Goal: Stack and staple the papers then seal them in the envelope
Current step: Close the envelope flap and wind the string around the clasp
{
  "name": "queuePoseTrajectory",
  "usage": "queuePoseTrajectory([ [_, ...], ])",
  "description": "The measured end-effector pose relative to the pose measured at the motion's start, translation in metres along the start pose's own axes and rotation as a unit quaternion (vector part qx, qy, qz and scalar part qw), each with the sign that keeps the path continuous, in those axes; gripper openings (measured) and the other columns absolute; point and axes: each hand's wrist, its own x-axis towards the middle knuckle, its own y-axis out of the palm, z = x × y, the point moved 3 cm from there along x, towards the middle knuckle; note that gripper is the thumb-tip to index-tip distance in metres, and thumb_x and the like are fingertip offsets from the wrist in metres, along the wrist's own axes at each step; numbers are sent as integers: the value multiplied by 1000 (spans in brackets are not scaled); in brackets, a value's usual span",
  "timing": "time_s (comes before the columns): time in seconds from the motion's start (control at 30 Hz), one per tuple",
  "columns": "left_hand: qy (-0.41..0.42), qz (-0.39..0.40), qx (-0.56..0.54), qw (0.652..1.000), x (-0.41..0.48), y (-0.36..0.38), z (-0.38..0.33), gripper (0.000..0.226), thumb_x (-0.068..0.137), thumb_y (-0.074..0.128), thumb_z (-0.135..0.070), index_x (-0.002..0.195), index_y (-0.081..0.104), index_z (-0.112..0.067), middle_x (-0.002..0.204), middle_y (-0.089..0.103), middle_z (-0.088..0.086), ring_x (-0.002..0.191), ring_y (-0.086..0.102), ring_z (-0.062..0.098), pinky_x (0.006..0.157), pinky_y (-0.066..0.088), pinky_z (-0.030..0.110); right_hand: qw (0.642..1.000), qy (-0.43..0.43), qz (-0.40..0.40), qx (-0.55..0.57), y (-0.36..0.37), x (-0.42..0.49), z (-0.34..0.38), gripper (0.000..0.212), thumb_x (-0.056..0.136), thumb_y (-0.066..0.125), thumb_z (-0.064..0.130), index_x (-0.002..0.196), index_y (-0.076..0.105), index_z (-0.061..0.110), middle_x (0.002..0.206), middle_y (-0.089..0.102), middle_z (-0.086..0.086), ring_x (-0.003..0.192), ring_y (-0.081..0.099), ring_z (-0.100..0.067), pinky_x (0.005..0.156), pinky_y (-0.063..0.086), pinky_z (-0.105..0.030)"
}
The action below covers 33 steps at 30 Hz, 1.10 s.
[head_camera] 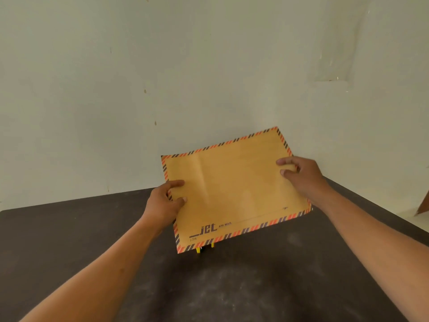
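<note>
Air mail envelope (234, 189) held over dark table (255, 287), printed face up. Left hand (162, 203) and right hand (301, 175) each pinch a side edge. Papers not visible. Risk: the envelope hides a yellow object (199, 250) beneath, so lowering it blind could knock that.

Envelope (234, 189) in both hands (162, 203) (301, 175)
</note>
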Motion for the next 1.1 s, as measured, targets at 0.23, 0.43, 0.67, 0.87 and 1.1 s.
queuePoseTrajectory([
  [0.23,73,-78,70,992,57,1,-21,44,95,64,-8,131,61,-32,145,49,6,125,57,30,97,55,50,989,-113,-69,-59,17,64,35,22,93,64,7,109,71,20,110,62,11,102,54,-6,87,39,-22],
  [0.43,56,-89,155,982,88,2,1,56,95,61,-9,146,46,-27,141,44,6,126,51,29,100,49,42,996,-72,-33,-49,71,89,-3,21,93,64,6,106,71,21,111,61,10,102,56,-12,89,44,-27],
  [0.67,-3,-71,212,975,96,-7,70,58,94,64,-10,148,46,-20,148,41,7,130,49,27,106,43,39,993,19,74,-85,132,88,-69,19,94,64,9,107,69,22,127,59,0,120,55,-20,95,42,-28],
  [0.87,7,-46,330,943,83,-6,100,48,99,56,-23,146,49,-19,151,32,5,129,46,21,99,42,26,957,58,147,-242,176,63,-103,27,94,61,31,120,63,35,145,40,-13,137,36,-36,111,32,-42],
  [1.1,32,-43,502,863,70,-22,106,41,100,42,-32,136,60,-26,157,36,4,137,39,28,105,42,43,911,-47,197,-360,206,46,-94,45,103,34,31,147,43,37,161,32,3,149,24,-25,117,22,-49],
])
